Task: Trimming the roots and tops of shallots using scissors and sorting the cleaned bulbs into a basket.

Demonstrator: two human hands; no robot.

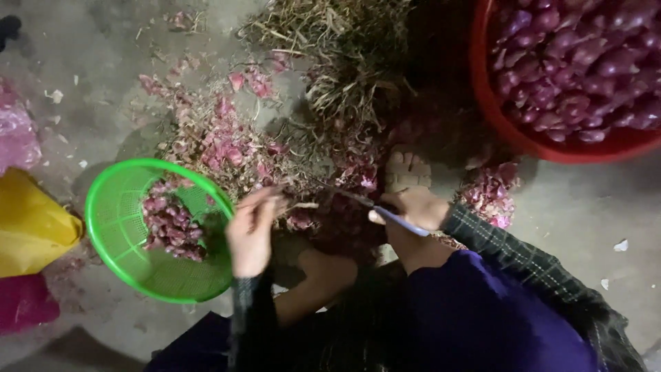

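My right hand (416,210) grips a knife (385,212) with a light blue handle; its dark blade points left toward my left hand. My left hand (251,231) pinches a thin dry stalk of a shallot (299,205), fingers closed on it just right of a green plastic basket (124,227). The basket holds a small heap of peeled purple shallots (171,222). Both hands work over a dark pile of shallots and skins between my knees. I wear dark checked sleeves.
A red basin (496,103) full of purple shallots stands at the upper right. Dry stalks and roots (337,62) pile at the top centre, pink skins (220,138) scattered on the concrete floor. A yellow bag (31,227) and pink bags lie at the left.
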